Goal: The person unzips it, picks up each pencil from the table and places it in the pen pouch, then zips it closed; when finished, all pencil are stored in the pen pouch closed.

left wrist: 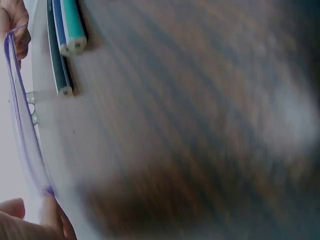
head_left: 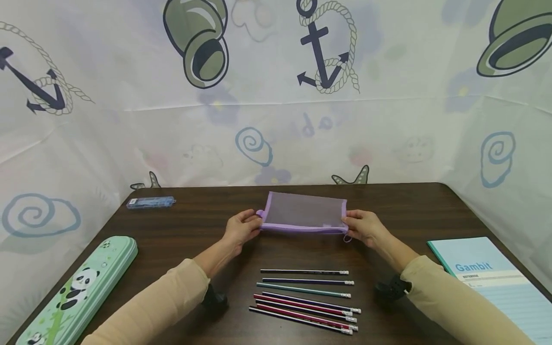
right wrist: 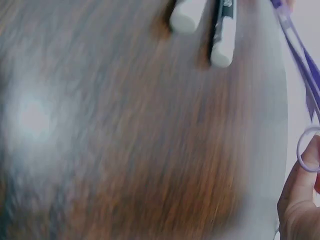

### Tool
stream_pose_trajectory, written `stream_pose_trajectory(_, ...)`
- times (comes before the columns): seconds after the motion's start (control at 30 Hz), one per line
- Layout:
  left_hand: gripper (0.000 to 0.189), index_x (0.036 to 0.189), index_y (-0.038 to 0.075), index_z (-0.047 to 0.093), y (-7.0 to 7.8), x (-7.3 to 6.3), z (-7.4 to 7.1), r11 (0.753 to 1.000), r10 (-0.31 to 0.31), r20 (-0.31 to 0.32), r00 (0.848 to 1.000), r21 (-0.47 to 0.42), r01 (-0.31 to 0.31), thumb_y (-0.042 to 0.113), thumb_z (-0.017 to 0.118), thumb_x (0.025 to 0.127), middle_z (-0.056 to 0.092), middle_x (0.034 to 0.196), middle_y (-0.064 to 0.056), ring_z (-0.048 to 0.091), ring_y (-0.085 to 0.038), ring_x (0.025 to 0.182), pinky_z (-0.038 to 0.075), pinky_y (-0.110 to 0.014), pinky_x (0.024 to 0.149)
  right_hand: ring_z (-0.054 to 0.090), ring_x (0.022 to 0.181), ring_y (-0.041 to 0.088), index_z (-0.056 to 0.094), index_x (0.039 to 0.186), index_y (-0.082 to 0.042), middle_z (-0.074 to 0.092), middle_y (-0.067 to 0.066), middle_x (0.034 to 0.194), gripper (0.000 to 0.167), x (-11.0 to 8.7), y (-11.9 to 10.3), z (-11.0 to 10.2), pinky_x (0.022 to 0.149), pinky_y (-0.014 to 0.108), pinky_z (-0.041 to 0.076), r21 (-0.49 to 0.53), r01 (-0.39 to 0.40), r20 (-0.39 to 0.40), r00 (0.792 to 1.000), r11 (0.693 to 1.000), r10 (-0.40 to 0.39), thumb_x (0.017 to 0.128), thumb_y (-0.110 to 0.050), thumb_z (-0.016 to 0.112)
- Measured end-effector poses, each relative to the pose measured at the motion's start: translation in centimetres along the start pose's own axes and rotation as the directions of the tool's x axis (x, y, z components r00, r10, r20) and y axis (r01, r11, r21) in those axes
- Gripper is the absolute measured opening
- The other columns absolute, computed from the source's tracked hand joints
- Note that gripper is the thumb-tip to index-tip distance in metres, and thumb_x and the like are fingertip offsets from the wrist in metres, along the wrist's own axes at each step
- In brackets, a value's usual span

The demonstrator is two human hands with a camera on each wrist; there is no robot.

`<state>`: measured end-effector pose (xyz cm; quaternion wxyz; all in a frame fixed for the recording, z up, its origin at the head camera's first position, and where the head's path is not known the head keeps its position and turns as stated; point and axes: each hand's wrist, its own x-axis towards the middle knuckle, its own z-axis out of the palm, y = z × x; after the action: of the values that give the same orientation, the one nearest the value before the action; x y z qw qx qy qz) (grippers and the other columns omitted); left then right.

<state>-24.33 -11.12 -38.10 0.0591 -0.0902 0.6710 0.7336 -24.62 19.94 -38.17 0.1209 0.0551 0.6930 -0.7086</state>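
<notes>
Both hands hold a purple mesh zip pouch by its two ends, above the table. My left hand pinches its left corner, near the zipped edge. At the opposite corner my right hand grips the pouch between thumb and fingers, with a small purple ring hanging beside the thumb. The mesh looks flat, and the zipped edge faces me. Nearer to me, several pencils with white erasers lie side by side on the table, their eraser ends to the right.
A green panda pencil case lies at the left edge of the dark wooden table. Behind it is a small blue translucent case. A Gambit notebook lies at the right. A printed curtain surrounds the table's back and sides.
</notes>
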Motion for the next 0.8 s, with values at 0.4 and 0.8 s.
stream_pose_trajectory(0.4,0.034,0.124,-0.014,0.045,-1.7,-2.1,3.4,0.987,-0.115,0.095,0.989,-0.101,0.125,-0.004,0.052,0.093,0.061,0.092,-0.012,0.062,-0.01,0.073,0.056,-0.029,0.081,0.059,0.065,0.003,0.042,0.117,0.008,0.059,-0.003,0.072,0.025,-0.7,-0.4,0.6,0.059,0.015,0.053,0.219,-0.034,-0.04,0.998,0.975,0.043,0.094,0.003,0.048)
stream_pose_trajectory(0.8,0.032,0.122,-0.014,0.044,-2.6,-1.6,7.6,0.976,-0.126,0.177,0.976,-0.154,0.154,0.004,0.051,0.096,0.056,0.121,-0.031,0.065,-0.018,0.087,0.051,-0.035,0.091,0.06,0.066,0.004,0.045,0.109,0.002,0.061,-0.002,0.075,0.014,-1.2,-0.3,1.7,0.062,0.015,0.053,0.313,-0.055,-0.005,0.998,0.948,0.059,0.095,0.003,0.046)
